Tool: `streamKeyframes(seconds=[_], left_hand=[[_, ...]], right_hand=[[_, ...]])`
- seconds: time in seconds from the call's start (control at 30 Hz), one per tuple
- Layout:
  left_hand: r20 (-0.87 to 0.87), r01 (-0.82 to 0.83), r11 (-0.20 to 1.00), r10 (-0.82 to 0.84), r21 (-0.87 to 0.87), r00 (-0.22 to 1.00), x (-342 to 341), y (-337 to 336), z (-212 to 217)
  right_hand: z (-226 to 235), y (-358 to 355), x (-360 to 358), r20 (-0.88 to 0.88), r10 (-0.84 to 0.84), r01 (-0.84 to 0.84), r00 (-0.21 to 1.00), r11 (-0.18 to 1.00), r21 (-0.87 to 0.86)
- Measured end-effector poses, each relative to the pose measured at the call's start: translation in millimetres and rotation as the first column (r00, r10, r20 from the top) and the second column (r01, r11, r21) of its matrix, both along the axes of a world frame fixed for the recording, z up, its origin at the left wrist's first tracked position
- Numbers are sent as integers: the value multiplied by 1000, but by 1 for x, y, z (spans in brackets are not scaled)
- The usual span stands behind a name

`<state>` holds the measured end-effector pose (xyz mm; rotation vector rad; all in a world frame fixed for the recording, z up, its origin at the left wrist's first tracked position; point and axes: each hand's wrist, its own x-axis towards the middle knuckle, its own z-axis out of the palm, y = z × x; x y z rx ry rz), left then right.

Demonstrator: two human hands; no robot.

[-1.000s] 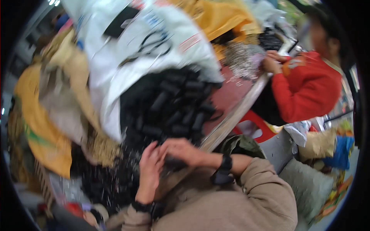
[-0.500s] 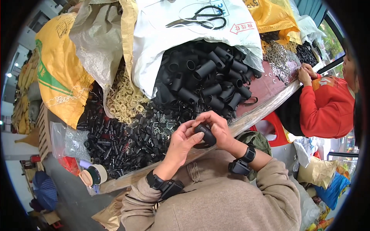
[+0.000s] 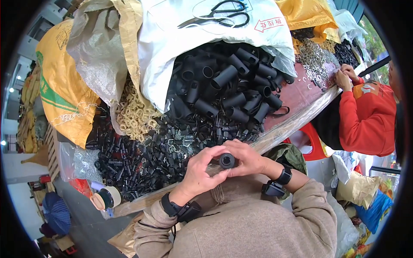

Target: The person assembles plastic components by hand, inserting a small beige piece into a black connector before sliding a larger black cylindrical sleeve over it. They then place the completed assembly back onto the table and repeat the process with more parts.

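A yellow sack [image 3: 64, 86] with a green stripe slumps at the far left, and a round tub [image 3: 115, 195] stands near the table's lower left corner. A broad heap of small black parts [image 3: 129, 170] spreads to the right of it, below a spill of tan pieces [image 3: 134, 114]. Next comes a white sack [image 3: 157, 56], its mouth open over a pile of black tubes [image 3: 226, 77].

In front of the heap, the left hand [image 3: 200, 172] makes a wide curve, thumb low and forefinger high. A short black cylinder [image 3: 226, 161] sits at the right end of that curve, by the fingertips, with a gap between it and the left palm. Its round, hollowed end faces up toward the camera. I cannot tell whether the left fingertips press on it. The right hand [image 3: 248, 159] closes around its right side, holding it against the bent fingers and partly hiding it.

Farther right, a wooden table edge [image 3: 297, 120] runs up toward silver hooks [image 3: 316, 64] and a co-worker's hands [image 3: 345, 78], below which is a red sleeve [image 3: 355, 116].
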<state>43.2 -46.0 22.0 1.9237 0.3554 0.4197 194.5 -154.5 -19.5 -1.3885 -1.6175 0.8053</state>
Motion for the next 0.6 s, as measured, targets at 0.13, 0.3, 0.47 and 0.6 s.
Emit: streamKeyframes(seconds=[0.13,0.3,0.47,0.6], left_hand=[[-8,136,986,-136,93,991,6,9,-8],[-13,101,995,-101,-3,995,6,13,-21],[-28,40,997,-42,-71,999,3,14,-21],[-61,-19,982,8,-188,998,-5,15,-21]], right_hand=[[-11,3,5,-50,25,-27,998,998,-58],[-10,10,9,-74,26,-32,997,996,-80],[-10,15,13,-200,29,-52,979,992,-114],[-3,9,20,-308,-47,37,950,999,-39]])
